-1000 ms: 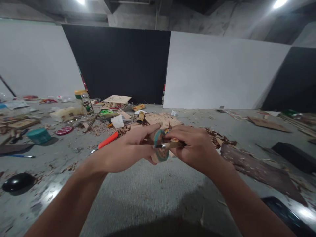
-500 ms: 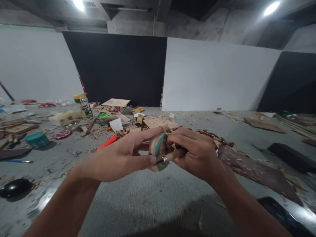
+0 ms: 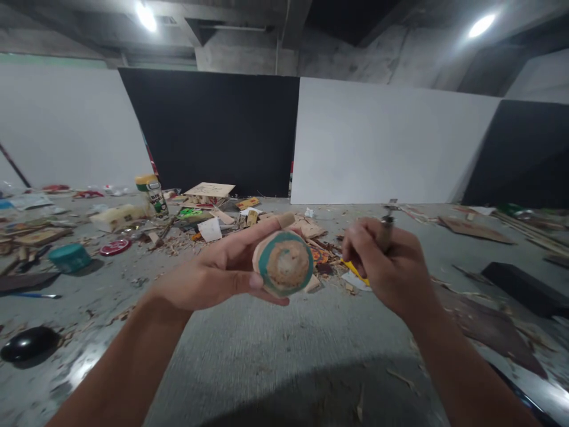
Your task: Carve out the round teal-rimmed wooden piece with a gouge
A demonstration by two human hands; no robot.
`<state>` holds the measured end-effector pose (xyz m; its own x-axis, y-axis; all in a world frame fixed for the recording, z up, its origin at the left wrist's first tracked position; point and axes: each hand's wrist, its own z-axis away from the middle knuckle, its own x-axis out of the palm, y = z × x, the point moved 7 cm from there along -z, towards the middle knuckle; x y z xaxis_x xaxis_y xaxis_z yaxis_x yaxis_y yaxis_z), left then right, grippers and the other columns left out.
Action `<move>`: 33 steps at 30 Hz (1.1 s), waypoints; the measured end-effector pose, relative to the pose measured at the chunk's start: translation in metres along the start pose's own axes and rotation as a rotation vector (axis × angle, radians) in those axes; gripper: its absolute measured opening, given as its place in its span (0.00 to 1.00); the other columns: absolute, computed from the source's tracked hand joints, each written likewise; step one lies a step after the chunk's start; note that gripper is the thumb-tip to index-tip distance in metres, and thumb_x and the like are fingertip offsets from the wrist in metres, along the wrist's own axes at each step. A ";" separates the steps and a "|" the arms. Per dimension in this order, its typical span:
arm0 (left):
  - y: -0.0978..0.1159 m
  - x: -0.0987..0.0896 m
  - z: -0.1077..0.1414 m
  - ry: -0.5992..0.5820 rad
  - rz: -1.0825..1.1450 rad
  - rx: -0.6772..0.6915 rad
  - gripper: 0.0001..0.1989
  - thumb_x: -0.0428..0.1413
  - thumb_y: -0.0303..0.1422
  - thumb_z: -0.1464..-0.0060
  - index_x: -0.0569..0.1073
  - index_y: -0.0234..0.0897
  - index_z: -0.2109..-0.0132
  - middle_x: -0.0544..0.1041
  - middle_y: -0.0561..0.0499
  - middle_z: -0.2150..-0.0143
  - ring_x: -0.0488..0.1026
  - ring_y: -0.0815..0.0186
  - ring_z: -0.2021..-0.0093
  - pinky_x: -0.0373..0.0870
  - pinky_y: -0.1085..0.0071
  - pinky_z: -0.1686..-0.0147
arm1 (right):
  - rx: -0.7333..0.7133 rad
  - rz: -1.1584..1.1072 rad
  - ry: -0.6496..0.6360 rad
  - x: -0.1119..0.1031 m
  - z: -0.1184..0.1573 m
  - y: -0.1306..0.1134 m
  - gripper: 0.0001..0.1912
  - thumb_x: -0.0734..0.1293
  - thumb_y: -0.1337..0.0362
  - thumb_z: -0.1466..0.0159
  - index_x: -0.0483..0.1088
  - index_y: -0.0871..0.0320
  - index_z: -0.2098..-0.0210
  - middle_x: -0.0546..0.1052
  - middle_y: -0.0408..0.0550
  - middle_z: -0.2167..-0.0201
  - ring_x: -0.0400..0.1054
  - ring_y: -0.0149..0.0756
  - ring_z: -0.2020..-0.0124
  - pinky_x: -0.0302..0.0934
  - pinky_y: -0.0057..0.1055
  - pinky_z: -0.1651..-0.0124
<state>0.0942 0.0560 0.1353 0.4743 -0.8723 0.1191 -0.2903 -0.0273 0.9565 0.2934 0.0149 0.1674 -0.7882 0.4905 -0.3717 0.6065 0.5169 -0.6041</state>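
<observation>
My left hand [image 3: 208, 279] grips a round wooden piece [image 3: 287, 267] by its side, thumb at the near edge and fingers behind. Its face is turned toward me and shows a teal painted ring around a rough, carved, bare-wood centre. A finger of this hand wears a tan wrap [image 3: 285, 220]. Off to the right and apart from the piece, my right hand [image 3: 395, 270] is closed around the wooden handle of a carving tool [image 3: 386, 232]. The tool's metal end points upward and is blurred. Below the right fingers lies a yellow strip-like object [image 3: 353, 270].
Wood shavings and scraps [image 3: 311, 228] litter the grey floor beyond my hands. At left are a teal lid [image 3: 69, 258], a blue brush [image 3: 35, 295], a shiny black rounded object [image 3: 30, 344] and a yellow-topped bottle [image 3: 153, 196]. A black block [image 3: 524, 289] and a brown sheet [image 3: 484, 326] lie right.
My right hand has moved right, taking the carving tool away from the wooden piece. In my left hand the piece has turned, so its carved face now points toward me.
</observation>
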 end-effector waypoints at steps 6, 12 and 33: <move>0.001 0.000 -0.006 0.094 0.096 0.026 0.30 0.58 0.22 0.43 0.68 0.58 0.38 0.66 0.51 0.34 0.73 0.53 0.43 0.77 0.54 0.49 | 0.181 -0.180 -0.273 0.029 0.013 -0.002 0.17 0.70 0.55 0.39 0.69 0.56 0.54 0.74 0.44 0.72 0.67 0.33 0.74 0.61 0.29 0.75; -0.006 0.007 -0.014 0.106 0.129 0.045 0.33 0.60 0.21 0.46 0.68 0.57 0.38 0.65 0.51 0.33 0.76 0.58 0.47 0.79 0.60 0.51 | 0.226 -0.273 -0.300 0.044 0.019 -0.003 0.08 0.66 0.59 0.35 0.68 0.57 0.63 0.71 0.41 0.77 0.65 0.30 0.76 0.59 0.26 0.77; -0.025 -0.025 -0.021 0.490 -0.111 -0.042 0.21 0.70 0.27 0.62 0.75 0.35 0.57 0.75 0.50 0.64 0.73 0.65 0.65 0.75 0.67 0.64 | 0.237 -0.270 -0.280 0.049 0.016 0.007 0.18 0.65 0.53 0.32 0.70 0.55 0.47 0.66 0.38 0.76 0.56 0.27 0.80 0.52 0.25 0.80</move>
<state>0.1068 0.0891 0.1140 0.8378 -0.5331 0.1174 -0.1871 -0.0785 0.9792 0.2573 0.0310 0.1334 -0.9324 0.1351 -0.3352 0.3606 0.4097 -0.8379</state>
